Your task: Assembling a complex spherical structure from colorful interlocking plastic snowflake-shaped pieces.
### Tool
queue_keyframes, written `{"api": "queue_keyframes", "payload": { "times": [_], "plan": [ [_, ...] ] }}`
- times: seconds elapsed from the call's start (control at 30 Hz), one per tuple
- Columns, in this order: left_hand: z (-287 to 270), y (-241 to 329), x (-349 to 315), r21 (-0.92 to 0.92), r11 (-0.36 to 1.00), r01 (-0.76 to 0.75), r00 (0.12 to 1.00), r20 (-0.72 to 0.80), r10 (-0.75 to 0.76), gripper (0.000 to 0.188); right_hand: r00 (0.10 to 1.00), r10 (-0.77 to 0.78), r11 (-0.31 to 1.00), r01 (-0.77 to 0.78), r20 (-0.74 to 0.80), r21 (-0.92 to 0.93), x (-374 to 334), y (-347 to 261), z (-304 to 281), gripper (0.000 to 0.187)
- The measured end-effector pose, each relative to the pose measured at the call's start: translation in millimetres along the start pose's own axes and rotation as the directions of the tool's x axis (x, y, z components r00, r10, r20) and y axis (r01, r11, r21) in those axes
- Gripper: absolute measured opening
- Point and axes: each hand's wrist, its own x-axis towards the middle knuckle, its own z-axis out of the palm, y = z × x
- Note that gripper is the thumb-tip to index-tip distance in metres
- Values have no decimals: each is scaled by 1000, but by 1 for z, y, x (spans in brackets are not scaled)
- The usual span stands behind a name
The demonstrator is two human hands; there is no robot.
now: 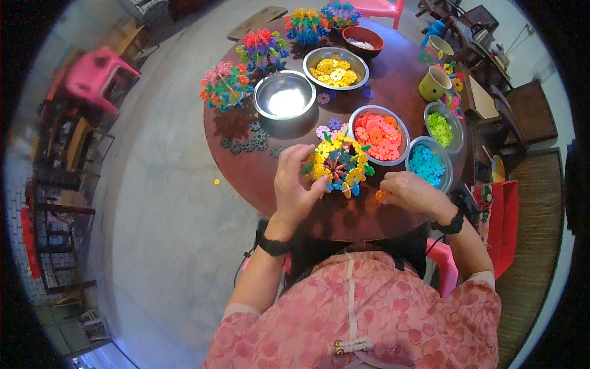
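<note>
A half-built ball of interlocking plastic flower pieces (338, 163), mostly yellow with blue, green and pink among them, sits on the near part of the round dark wooden bench (393, 80). The left hand (294, 184) rests against its left side, fingers (314, 184) curled onto the ball and steadying it. The right hand (410, 192) lies just to the right of the ball, its fingers drawn together around a small orange piece (381, 196); the view is small here, so the pinch is probably a firm one, but I cannot be sure.

Just behind the ball stands a steel bowl of red and orange pieces (378, 135), and beside that, to the right, a bowl of blue pieces (428, 165) and a bowl of green pieces (441, 126). Loose dark grey pieces (249, 142) lie scattered on the bench left of the ball. Further back sit an empty steel bowl (284, 95) and a bowl of yellow pieces (335, 69), then a red bowl (362, 40). Three finished multicoloured balls (225, 85) line the far left edge. Two green mugs (434, 83) stand at the far right. A pink plastic stool (98, 77) stands on the concrete floor, well apart from the bench.
</note>
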Motion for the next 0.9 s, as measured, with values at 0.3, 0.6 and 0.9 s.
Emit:
{"api": "queue_keyframes", "payload": {
  "times": [0.3, 0.6, 0.9],
  "plan": [
    [-9, -7, -2, 49, 998, 35, 997, -76, -31, 53, 993, 0, 999, -5, -115, -40, 11, 13, 43, 16],
    [-9, -20, -2, 43, 999, 16, 996, -88, -12, 53, 981, 77, 986, -101, -175, -133, 12, 10, 38, 19],
    [-4, -21, -1, -1, 999, 53, 996, -71, -53, 52, 926, -17, 966, -82, -377, -246, -4, 32, -7, 20]
  ]
}}
